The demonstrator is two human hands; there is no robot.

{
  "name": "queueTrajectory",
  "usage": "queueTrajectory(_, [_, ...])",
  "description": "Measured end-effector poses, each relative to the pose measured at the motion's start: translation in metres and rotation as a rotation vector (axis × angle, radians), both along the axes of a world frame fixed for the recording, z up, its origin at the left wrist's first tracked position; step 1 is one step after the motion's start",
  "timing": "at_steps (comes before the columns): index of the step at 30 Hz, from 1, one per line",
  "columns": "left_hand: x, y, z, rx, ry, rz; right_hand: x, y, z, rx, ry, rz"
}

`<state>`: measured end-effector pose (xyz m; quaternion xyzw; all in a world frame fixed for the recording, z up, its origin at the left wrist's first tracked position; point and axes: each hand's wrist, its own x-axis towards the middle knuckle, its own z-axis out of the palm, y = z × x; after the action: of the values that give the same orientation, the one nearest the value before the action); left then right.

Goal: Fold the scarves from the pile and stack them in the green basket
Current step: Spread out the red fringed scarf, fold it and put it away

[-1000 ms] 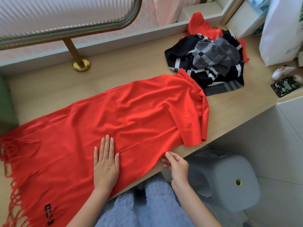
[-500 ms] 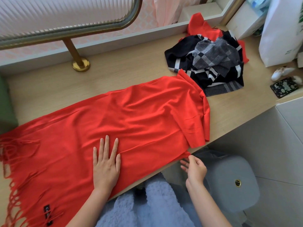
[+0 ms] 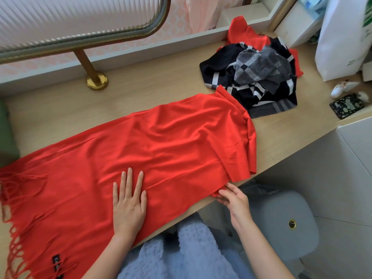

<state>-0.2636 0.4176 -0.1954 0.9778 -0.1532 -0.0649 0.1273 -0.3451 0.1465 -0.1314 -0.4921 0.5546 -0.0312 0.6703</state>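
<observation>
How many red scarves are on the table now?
2. One red scarf lies spread under the left hand; another red piece shows at the back, partly under the dark checked scarf. Others may be hidden.

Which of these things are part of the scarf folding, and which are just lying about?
In the job: red scarf, scarf pile, green basket, left hand, right hand.
Lying about: phone, white bag, grey stool, brass post.
</observation>
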Motion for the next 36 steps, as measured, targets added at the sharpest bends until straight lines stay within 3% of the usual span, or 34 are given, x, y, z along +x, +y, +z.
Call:
queueTrajectory(4, [0.001, 0.000, 0.001, 0.005, -0.003, 0.000, -0.003, 0.001, 0.000, -0.130, 0.051, 0.100])
queueTrajectory(10, [0.000, 0.000, 0.001, 0.005, -0.007, -0.001, 0.004, -0.016, -0.002, -0.247, 0.078, -0.067])
queueTrajectory(21, [0.001, 0.000, 0.002, 0.012, -0.018, -0.004, 0.020, -0.050, -0.005, -0.054, 0.196, -0.431])
queueTrajectory(27, [0.001, -0.001, 0.002, 0.007, -0.013, -0.001, 0.014, -0.046, -0.007, -0.107, 0.188, -0.340])
queueTrajectory(32, [0.004, -0.003, 0.004, -0.057, 0.019, 0.026, 0.018, -0.036, 0.011, -0.616, 0.160, -0.227])
queueTrajectory(36, [0.014, -0.019, 0.016, -0.128, -0.003, 0.074, 0.049, -0.022, 0.017, -0.860, 0.049, 0.126])
